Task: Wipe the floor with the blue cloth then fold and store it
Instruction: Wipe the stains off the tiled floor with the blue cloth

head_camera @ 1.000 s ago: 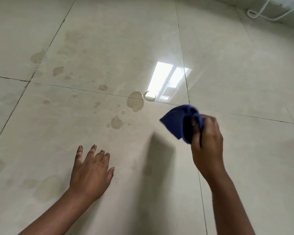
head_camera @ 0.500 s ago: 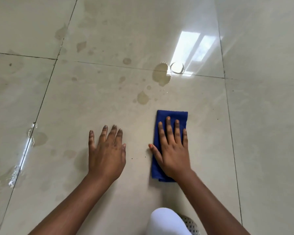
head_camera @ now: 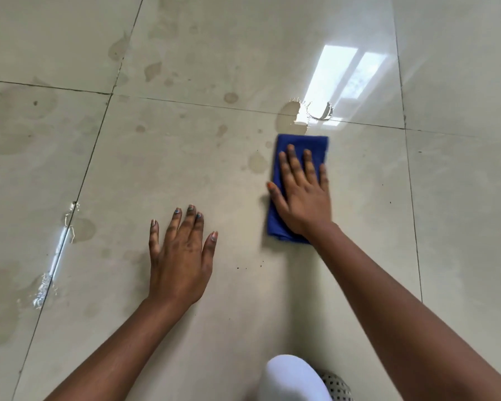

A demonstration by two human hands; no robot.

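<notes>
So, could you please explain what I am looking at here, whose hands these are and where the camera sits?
There is no machine here: a person wears a wide-angle camera on the head, so the single picture looks forward and down at their own arms. They are low over a glossy tiled floor marked with damp patches. The right hand lies flat, fingers straight, pressing a folded blue cloth onto the tile. The cloth's far edge sits just at a puddle beside a bright window reflection. The left hand rests open on the bare floor and holds nothing. At the bottom edge, the white shape is probably the person's knee.
</notes>
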